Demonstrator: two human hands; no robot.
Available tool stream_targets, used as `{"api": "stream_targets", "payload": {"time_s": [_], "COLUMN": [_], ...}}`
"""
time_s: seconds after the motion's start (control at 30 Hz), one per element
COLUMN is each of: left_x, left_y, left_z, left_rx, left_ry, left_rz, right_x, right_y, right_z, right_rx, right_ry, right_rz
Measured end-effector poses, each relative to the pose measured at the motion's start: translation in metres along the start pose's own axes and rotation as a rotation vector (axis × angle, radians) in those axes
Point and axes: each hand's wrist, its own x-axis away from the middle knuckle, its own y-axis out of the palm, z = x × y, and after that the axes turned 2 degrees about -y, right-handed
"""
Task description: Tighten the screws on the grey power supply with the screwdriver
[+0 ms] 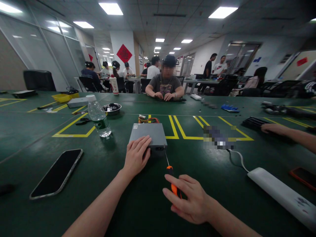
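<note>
A grey metal computer power supply unit (153,132) lies on the green table, its socket side facing me and its bundle of coloured cables (150,120) at the far side. My left hand (138,152) grips its front left corner, fingers stretched over the top and thumb against the front. In my right hand (189,197) is a screwdriver with an orange and black handle (174,188), held between thumb and fingers. Its thin shaft (167,158) slants up to the unit's front right corner, where the tip seems to touch; the screw itself is too small to make out.
A water bottle (99,118) and a phone (57,173) are on my left, with a metal bowl (112,109) behind. To the right lie a white power strip (278,194) and its cable. Another person's hand (274,128) rests at far right; someone sits opposite.
</note>
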Motion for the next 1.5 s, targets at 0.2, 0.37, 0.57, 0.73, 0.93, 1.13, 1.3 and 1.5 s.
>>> {"api": "stream_targets", "payload": {"time_s": [0.2,0.37,0.57,0.73,0.93,1.13,1.3,1.5], "left_x": [0.0001,-0.0001,0.0,-0.0004,-0.0009,-0.0008,-0.0006,-0.0011], "left_y": [-0.0007,-0.0011,-0.0014,-0.0013,-0.0006,-0.0003,0.0007,0.0006], "left_z": [0.0003,0.0013,0.0016,0.0021,0.0032,0.0028,0.0031,0.0042], "left_rx": [0.006,0.002,-0.001,0.014,0.018,0.024,0.025,0.026], "left_ry": [0.004,0.0,-0.004,-0.012,-0.012,-0.022,-0.035,-0.037], "left_rz": [0.016,0.022,0.03,0.013,0.033,0.035,0.03,0.042], "right_x": [-0.0001,0.0017,-0.0064,-0.002,-0.0033,-0.0023,-0.0025,-0.007], "right_y": [0.0023,0.0048,0.0026,0.0076,0.0043,0.0079,0.0078,0.0061], "right_z": [-0.0021,-0.0022,-0.006,-0.0051,-0.0069,-0.0071,-0.007,-0.0088], "right_rx": [-0.007,-0.039,0.003,-0.041,-0.027,-0.015,-0.028,-0.024], "right_ry": [0.059,0.071,0.023,0.096,0.044,0.056,0.092,0.058], "right_rz": [0.135,0.146,0.042,0.163,0.027,0.106,0.107,0.034]}}
